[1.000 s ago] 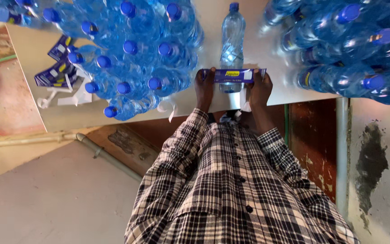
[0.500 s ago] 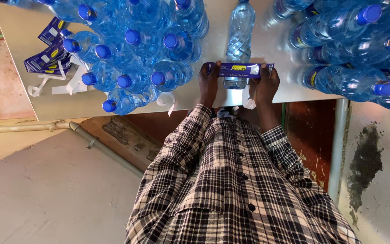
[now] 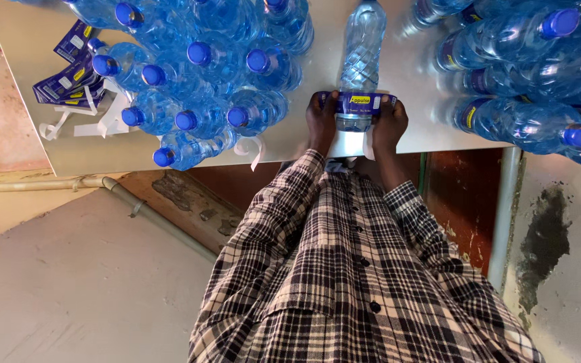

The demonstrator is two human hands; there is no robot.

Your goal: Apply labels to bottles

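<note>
Since half a second ago, hardly any shift in hands or strip. View tipped a little lower, cutting the cap end of the clear ribbed plastic water bottle (image 3: 361, 47) off at the top edge and showing more of the black-and-cream plaid shirt (image 3: 344, 269).

- Bottle lying on its side on the pale grey table top (image 3: 411, 74), base toward the near edge and neck pointing away. Set in the bare lane between the two heaps, probably for elbow room on both sides.
- Dark blue label strip (image 3: 360, 103) with a yellow patch stretched crosswise over the bottle near its base, touching the plastic.
- Left hand (image 3: 321, 121) closed on the strip's left end, right hand (image 3: 390, 124) closed on its right end. Fingers curled down past the bottle's sides, thumbs on top. Pulled outward from both ends, seemingly to keep the strip taut and level against the curve.
- Left of the lane: heap of blue-capped water bottles (image 3: 203, 74), caps facing the near edge, mostly bare of labels.
- Right of the lane: second heap of blue-capped bottles (image 3: 532, 81), several showing dark blue bands, kept apart from the first.
- Far left corner: loose stack of dark blue label sheets (image 3: 68, 74), with curled white backing strips (image 3: 105, 121) just beside it, some hanging at the table edge.
- Below: bare concrete floor (image 3: 68, 289).
</note>
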